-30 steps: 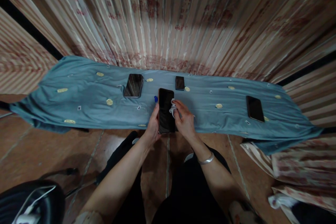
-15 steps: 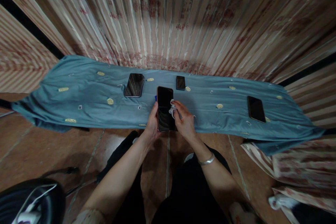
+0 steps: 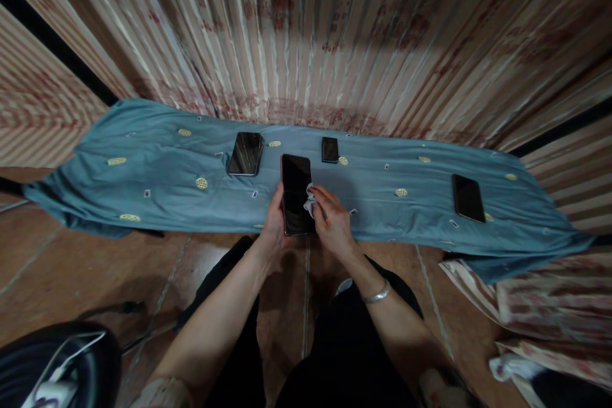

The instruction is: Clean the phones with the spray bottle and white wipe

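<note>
A long black smartphone point(image 3: 296, 182), its screen facing up, is gripped along its left and lower edge by my left hand point(image 3: 276, 220). My right hand point(image 3: 333, 220) pinches a small crumpled white cloth point(image 3: 309, 201) against the phone's right edge, about halfway up. A faint line crosses the dark screen near its middle. Both hands are over the front edge of the cloth-covered table point(image 3: 162, 166). Behind the held phone lies a small black square device point(image 3: 329, 149).
Another smartphone point(image 3: 245, 153) lies to the left, and one more phone point(image 3: 468, 197) lies far right. Pleated curtains point(image 3: 306, 38) hang close behind the table. At lower left stands a black round seat point(image 3: 57, 363) with a white charger and cable on it.
The held phone has shifted slightly left and up, both hands with it. The white cloth stays at its right edge. A blue bit seen beside the phone is now hidden.
</note>
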### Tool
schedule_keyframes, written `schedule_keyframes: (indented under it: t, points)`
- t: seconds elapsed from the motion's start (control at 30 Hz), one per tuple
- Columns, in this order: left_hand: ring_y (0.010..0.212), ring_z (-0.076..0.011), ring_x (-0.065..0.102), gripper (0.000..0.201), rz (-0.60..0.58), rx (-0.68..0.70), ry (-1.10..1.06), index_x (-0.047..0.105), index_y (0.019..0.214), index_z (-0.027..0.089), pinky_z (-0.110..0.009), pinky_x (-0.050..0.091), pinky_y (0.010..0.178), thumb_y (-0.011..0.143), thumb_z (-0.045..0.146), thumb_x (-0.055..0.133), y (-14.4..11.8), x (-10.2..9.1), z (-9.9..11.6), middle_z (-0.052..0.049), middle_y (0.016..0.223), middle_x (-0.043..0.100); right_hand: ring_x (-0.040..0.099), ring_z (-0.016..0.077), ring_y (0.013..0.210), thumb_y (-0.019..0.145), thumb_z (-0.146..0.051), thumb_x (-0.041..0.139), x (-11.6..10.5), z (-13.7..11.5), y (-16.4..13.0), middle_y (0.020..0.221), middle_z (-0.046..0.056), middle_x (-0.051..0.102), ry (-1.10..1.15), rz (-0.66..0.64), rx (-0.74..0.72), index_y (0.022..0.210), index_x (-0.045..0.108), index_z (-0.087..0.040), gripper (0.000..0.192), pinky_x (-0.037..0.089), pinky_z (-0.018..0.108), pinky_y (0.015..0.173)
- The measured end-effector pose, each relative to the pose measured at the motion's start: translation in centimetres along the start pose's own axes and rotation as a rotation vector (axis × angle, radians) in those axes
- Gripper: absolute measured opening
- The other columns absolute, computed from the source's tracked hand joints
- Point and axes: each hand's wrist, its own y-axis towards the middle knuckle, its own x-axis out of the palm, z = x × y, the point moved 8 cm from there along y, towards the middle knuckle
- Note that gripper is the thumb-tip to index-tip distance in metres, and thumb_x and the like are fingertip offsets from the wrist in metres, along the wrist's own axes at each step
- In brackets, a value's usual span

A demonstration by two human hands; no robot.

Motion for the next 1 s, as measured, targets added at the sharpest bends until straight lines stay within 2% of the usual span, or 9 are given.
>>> schedule_keyframes:
  t: [0.17, 0.3, 0.43, 0.53, 0.73, 0.87, 1.0]
  points:
    - [0.094, -0.0248, 0.081, 0.036, -0.031, 0.075, -0.010, 0.079, 0.091, 0.013, -0.033, 0.061, 0.094, 0.101, 0.043, 0.060, 0.1, 0.1, 1.1, -0.009, 0.086, 0.082, 0.068, 0.0237, 0.131, 0.103, -0.019, 0.046, 0.6, -0.4, -0.5, 0.142, 0.011, 0.072, -0.004, -0.042, -0.007, 0.138, 0.070, -0.025, 0.043, 0.055, 0.046, 0.117]
    - [0.099, -0.0265, 0.081, 0.038, -0.044, 0.091, -0.001, 0.079, 0.090, 0.014, -0.034, 0.062, 0.093, 0.100, 0.045, 0.060, 0.2, 0.1, 1.4, -0.010, 0.088, 0.083, 0.069, 0.0242, 0.131, 0.103, -0.018, 0.045, 0.9, -0.8, -0.8, 0.142, 0.013, 0.072, -0.016, -0.047, -0.047, 0.138, 0.070, -0.023, 0.043, 0.056, 0.047, 0.115]
    - [0.098, -0.0259, 0.081, 0.043, -0.031, 0.092, -0.008, 0.078, 0.088, 0.014, -0.034, 0.063, 0.092, 0.105, 0.043, 0.051, 0.3, 0.0, 1.5, -0.009, 0.084, 0.083, 0.069, 0.0252, 0.131, 0.103, -0.018, 0.046, 1.0, -0.9, -1.0, 0.142, 0.013, 0.072, -0.019, -0.055, -0.059, 0.138, 0.070, -0.022, 0.043, 0.057, 0.048, 0.115]
    - [0.094, -0.0265, 0.081, 0.042, -0.017, 0.102, -0.019, 0.079, 0.092, 0.014, -0.035, 0.063, 0.090, 0.103, 0.046, 0.054, 0.5, -0.3, 1.7, -0.010, 0.087, 0.083, 0.069, 0.0253, 0.129, 0.103, -0.018, 0.047, 1.1, -0.9, -1.1, 0.141, 0.012, 0.072, -0.028, -0.066, -0.053, 0.139, 0.070, -0.024, 0.043, 0.056, 0.049, 0.115]
    - [0.064, -0.0180, 0.074, 0.047, -0.021, 0.075, -0.005, 0.080, 0.101, 0.012, -0.029, 0.062, 0.073, 0.104, 0.052, 0.053, 0.9, -0.8, 1.9, -0.006, 0.076, 0.080, 0.070, 0.0254, 0.126, 0.103, -0.017, 0.046, 1.2, -1.4, -2.0, 0.139, 0.012, 0.073, -0.036, -0.077, -0.073, 0.140, 0.070, -0.024, 0.044, 0.058, 0.048, 0.112]
    - [0.064, -0.0187, 0.074, 0.050, -0.001, 0.067, -0.012, 0.079, 0.098, 0.012, -0.028, 0.061, 0.072, 0.106, 0.051, 0.049, 0.8, -0.8, 2.1, -0.006, 0.072, 0.078, 0.070, 0.0254, 0.124, 0.104, -0.016, 0.045, 1.1, -1.8, -2.7, 0.138, 0.013, 0.073, -0.051, -0.083, -0.098, 0.141, 0.068, -0.024, 0.045, 0.059, 0.047, 0.110]
    - [0.064, -0.0178, 0.074, 0.055, -0.003, 0.051, -0.010, 0.078, 0.088, 0.013, -0.025, 0.059, 0.065, 0.109, 0.048, 0.041, 0.4, -0.4, 2.2, -0.006, 0.067, 0.076, 0.070, 0.0266, 0.125, 0.105, -0.015, 0.044, 0.8, -2.9, -3.1, 0.137, 0.015, 0.073, -0.083, -0.059, -0.184, 0.144, 0.066, -0.021, 0.045, 0.060, 0.048, 0.109]
